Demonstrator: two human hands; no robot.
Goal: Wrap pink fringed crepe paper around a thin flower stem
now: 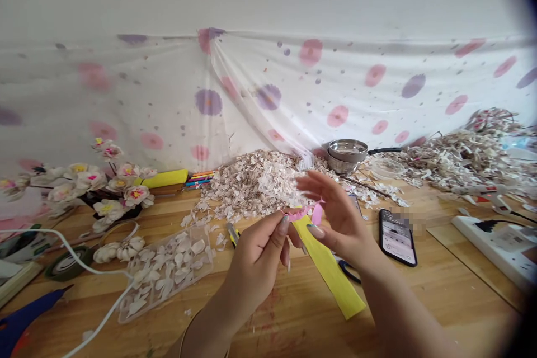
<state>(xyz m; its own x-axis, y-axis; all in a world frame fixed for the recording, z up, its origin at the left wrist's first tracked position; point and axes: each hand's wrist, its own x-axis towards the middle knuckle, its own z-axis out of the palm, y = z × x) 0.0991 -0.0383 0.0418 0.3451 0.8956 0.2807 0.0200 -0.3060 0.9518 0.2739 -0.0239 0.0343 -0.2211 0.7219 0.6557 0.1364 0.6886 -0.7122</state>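
Observation:
My left hand (260, 254) is raised over the wooden table (440, 285), its thumb and forefinger pinched on a small pink paper piece (298, 212). My right hand (335, 215) meets it from the right, thumb against the same pink piece, the other fingers spread above. A long strip of yellow crepe paper (331, 271) lies on the table just under both hands. Behind them rises a big heap of pale petal pieces (251, 182).
A clear tray of white petals (168, 268) lies left of centre, a white cable (96, 274) across it. Paper flowers (104, 184) stand far left. A phone (397, 236), steel bowls (346, 155), a glue gun (486, 193) and a power strip (499, 243) lie right.

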